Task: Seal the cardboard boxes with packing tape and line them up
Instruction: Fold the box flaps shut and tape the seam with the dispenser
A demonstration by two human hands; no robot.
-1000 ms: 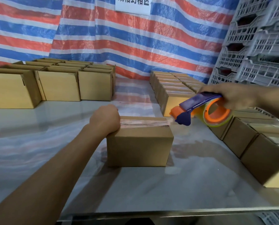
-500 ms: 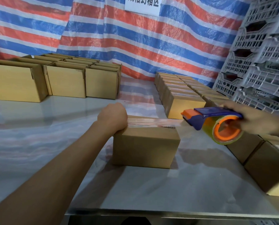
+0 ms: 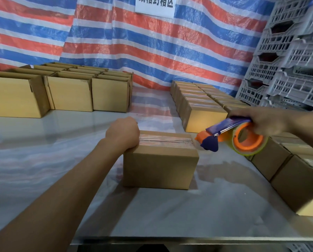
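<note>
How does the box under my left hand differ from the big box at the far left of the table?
The taped box under the left hand is closed, with clear tape along its top seam; the far-left box is open, its flaps standing up. The taped box stands alone mid-table; the far-left box sits in a row beside other open boxes. Both are plain brown cardboard, upright on the table.
</note>
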